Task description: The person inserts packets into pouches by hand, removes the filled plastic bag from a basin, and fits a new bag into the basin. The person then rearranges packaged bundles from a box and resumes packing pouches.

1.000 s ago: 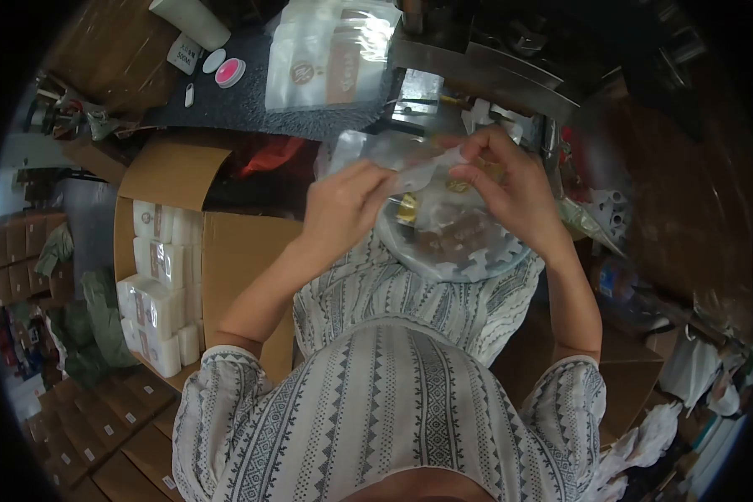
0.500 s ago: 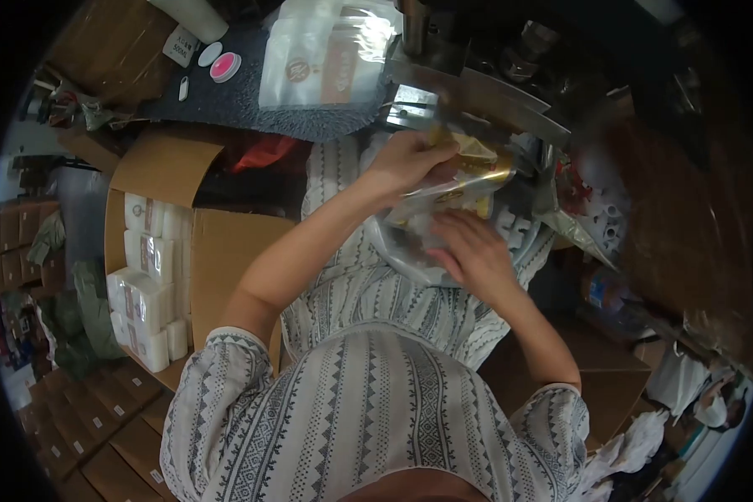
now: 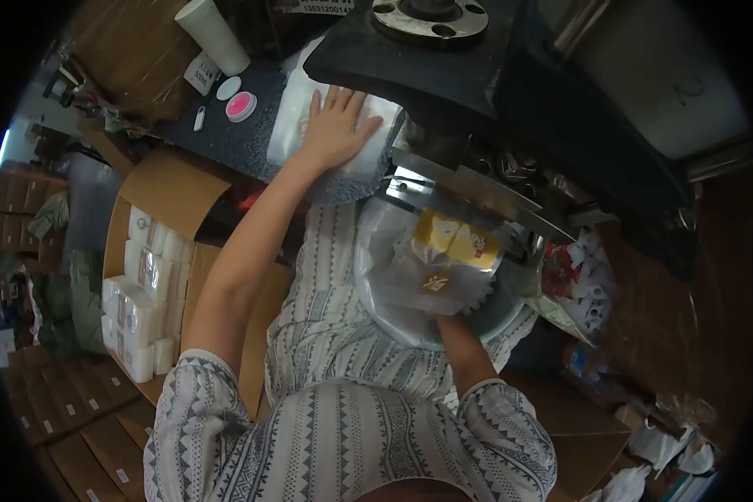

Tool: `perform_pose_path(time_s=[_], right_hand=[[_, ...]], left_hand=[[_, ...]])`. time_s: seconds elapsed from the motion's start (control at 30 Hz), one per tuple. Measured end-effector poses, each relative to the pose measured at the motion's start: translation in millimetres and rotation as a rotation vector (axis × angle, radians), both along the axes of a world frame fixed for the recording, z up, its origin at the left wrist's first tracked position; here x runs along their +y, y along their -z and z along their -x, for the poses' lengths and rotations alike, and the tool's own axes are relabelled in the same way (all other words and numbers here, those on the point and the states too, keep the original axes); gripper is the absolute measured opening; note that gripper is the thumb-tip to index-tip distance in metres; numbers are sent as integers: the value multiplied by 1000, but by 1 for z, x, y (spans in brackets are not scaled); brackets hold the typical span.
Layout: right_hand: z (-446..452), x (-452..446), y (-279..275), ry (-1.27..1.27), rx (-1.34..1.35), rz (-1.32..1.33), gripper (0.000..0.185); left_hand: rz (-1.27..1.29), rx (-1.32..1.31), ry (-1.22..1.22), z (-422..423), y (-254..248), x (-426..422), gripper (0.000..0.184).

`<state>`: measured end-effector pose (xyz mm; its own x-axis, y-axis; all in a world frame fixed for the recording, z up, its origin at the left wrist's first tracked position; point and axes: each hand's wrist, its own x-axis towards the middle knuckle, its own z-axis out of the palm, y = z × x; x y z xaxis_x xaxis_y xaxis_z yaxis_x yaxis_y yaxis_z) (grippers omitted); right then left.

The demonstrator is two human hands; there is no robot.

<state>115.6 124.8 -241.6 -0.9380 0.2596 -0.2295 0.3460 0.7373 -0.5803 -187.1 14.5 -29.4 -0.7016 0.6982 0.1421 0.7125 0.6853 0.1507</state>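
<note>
My left hand (image 3: 336, 130) lies with fingers spread on a stack of clear plastic bags (image 3: 289, 125) on the dark fuzzy mat. In front of the machine, a clear plastic bag with a yellow printed panel (image 3: 456, 238) hangs over a basin (image 3: 510, 318) in my lap. Clear plastic sheeting (image 3: 376, 293) lines the basin's left side. My right hand (image 3: 449, 322) reaches in at the near side, under the printed bag. Its fingers are hidden, so I cannot see whether it holds anything. White toothed pieces (image 3: 479, 294) show beside the bag.
A dark machine (image 3: 443, 84) with a metal plate (image 3: 494, 197) stands ahead. On the mat are a pink-topped round tub (image 3: 241, 106) and a white cup (image 3: 213, 38). An open carton (image 3: 171, 180) of white packs is at left. A bag of white rolls (image 3: 590, 284) sits right.
My left hand has left the printed bag and moved up-left onto the bag stack. My right hand has gone down beneath the printed bag. The view has shifted, showing more of the machine.
</note>
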Motion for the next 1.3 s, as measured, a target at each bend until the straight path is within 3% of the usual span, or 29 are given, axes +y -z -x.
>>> perform_pose_path(time_s=[0.23, 0.3, 0.33, 0.4, 0.47, 0.53, 0.6, 0.7, 0.73, 0.8, 0.87, 1.0, 1.13, 1.23, 1.3], right_hand=[[-8, 4, 23, 227, -67, 134, 61], [-24, -13, 16, -269, -352, -347, 57], [-36, -13, -5, -241, -367, -336, 57], [-59, 14, -97, -368, -422, 412, 37], [-87, 25, -206, 8, -40, 446, 26], [-104, 47, -270, 328, 239, 59, 21], [-114, 84, -296, 532, 267, -443, 20], [-111, 120, -287, 483, 51, -572, 21], [-100, 124, -286, 478, 54, -572, 21], [-77, 127, -280, 443, -1, -366, 20], [-61, 135, -269, 373, 54, -309, 20], [-46, 151, -268, 303, 82, -140, 23], [-52, 162, -266, 339, -29, 3, 24], [-60, 151, -278, 406, 73, -45, 24], [-58, 139, -284, 557, 279, -232, 23]], left_hand=[[-88, 101, -17, -3, 28, -10, 67], [-226, 199, -24, -4, 39, -12, 67], [-197, 161, -52, -8, 37, -13, 66], [-188, 160, -52, -13, 35, -15, 66], [-186, 178, -81, -18, 33, -14, 65], [-176, 173, -34, -17, 29, -18, 64], [-165, 181, 12, -23, 20, -25, 64], [-281, 316, 90, -78, 5, -41, 61], [-149, 324, 30, -100, 2, -43, 59], [-6, 329, -41, -123, 4, -49, 57], [-144, 275, 54, -133, 18, -56, 56], [-176, 215, 96, -123, 15, -70, 55], [-333, 52, 54, -128, -10, -78, 33], [-383, 8, 9, -137, -26, -83, 20], [-396, 30, -33, -147, -35, -80, 16]])
